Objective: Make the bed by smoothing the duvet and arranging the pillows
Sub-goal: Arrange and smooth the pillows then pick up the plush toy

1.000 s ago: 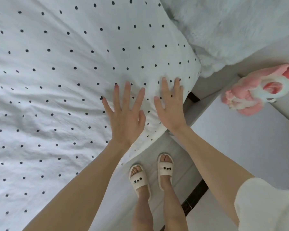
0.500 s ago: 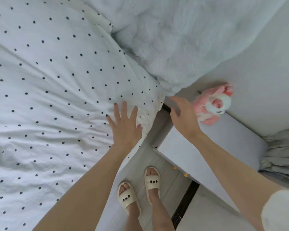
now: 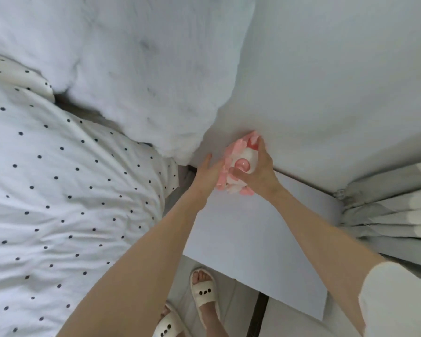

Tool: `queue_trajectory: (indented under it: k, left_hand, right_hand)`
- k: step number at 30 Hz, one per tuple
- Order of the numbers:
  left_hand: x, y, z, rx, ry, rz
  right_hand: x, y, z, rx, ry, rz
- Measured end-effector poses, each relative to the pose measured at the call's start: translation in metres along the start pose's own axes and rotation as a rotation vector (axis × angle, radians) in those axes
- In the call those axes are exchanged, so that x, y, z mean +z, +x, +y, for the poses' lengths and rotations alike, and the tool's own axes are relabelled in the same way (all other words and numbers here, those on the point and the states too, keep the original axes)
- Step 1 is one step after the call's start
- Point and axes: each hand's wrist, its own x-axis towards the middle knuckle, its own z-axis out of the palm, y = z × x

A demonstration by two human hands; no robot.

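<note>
Both hands close on a pink-and-white plush toy [image 3: 238, 164] at the far edge of a white bedside counter [image 3: 253, 242], against the wall. The right hand [image 3: 259, 171] wraps its fingers [image 3: 261, 149] over the toy's top, thumb pressed to its front; the left hand [image 3: 208, 175] cups the toy's side, fingers held together. At nine o'clock lies the polka-dot duvet [image 3: 58, 190], lightly creased. At eleven o'clock rests a fluffy white pillow [image 3: 131, 69], overlapping the duvet's top edge. Slippers [image 3: 203, 291] show at six o'clock.
</note>
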Motion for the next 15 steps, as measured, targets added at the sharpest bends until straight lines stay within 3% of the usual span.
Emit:
queue_trajectory:
  k: [6,15]
  left_hand:
    - [0.008,0.017,-0.007,-0.141,-0.089,-0.105]
    - [0.009,0.009,-0.011,-0.114,-0.093,-0.129]
  right_hand:
    - [0.014,-0.001,0.013,-0.001,0.085,0.181]
    - [0.009,-0.004,0.004,0.1,0.132,0.127]
